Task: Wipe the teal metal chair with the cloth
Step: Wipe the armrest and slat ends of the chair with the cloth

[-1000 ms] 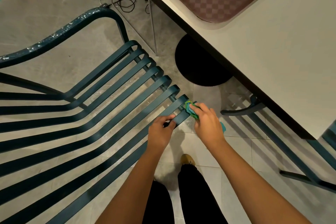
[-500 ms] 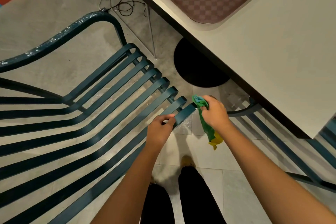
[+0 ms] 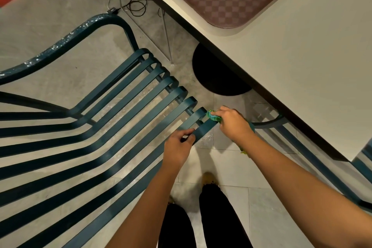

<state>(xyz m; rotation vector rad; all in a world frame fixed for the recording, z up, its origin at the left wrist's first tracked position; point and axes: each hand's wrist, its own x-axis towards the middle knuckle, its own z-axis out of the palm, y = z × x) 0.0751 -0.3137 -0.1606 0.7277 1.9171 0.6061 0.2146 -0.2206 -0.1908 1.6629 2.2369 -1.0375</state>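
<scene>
On the far left, the armrest [image 3: 60,44] of the teal metal chair [image 3: 187,121] is speckled with white marks, so by the look of it the job is far from done. The seat slats [image 3: 166,101] run up and to the right towards their curled front ends, with bare floor [image 3: 60,12] showing through the gaps. The left hand [image 3: 178,147] is clamped on the nearest slat, thumb above and fingers curled beneath, apparently steadying the chair. Just to its right, the cloth [image 3: 212,116], a bunched green wad, touches the tip of the same slat, and the right hand [image 3: 233,123] grips it in curled fingers; the two hands are near each other but apart. Beyond them the desk [image 3: 302,70] overhangs, its black base [image 3: 219,74] underneath and a second chair [image 3: 298,143] tucked in beside it. The main risk is the narrow gaps: a fast stroke could carry the cloth off the slat edge and into one, or knock the knuckles on the next slat. A tightly wadded cloth may also touch only a thin line and skip the curled ends. If the left hand's grip loosens, a firm push could slide the chair towards the desk base.
</scene>
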